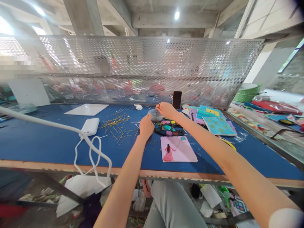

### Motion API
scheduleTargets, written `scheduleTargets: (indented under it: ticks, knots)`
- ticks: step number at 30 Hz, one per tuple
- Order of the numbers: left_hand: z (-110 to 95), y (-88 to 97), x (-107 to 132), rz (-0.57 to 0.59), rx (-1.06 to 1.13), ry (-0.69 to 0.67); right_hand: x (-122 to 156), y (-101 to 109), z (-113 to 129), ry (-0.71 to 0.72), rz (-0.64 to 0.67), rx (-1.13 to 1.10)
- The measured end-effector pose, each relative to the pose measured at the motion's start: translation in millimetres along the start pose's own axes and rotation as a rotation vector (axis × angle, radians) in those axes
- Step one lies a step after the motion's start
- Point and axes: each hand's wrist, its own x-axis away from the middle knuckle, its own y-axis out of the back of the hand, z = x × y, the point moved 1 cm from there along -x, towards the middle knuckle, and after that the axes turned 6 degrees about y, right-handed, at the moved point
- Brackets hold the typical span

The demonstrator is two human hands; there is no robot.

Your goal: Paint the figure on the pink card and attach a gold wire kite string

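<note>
Above the cup (155, 115), right hand (167, 109) pinches a red-tipped brush (159, 104); grip of left hand (146, 126) unclear.

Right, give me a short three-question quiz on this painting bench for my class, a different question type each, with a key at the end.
1. True or false: the right hand pinches a thin red-tipped tool beside the small clear cup.
2. Multiple choice: the left hand rests next to A) the paint palette, B) a kettle, C) a keyboard.
3. Fill in: the pink painting lies flat on the ____ table, nearer the person than the palette.

Key: 1 true; 2 A; 3 blue.
</note>
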Motion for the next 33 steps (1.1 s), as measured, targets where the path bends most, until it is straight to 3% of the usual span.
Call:
scheduleTargets:
  ticks: [25, 33]
  knots:
    - [0, 0.7, 1, 0.012, -0.004, 0.012, 1, -6, -6, -0.067, -0.139, -0.141]
    - [0, -0.4, 0, 0.005, 0.007, 0.013, 27, -1, -30, -0.185, -0.274, -0.272]
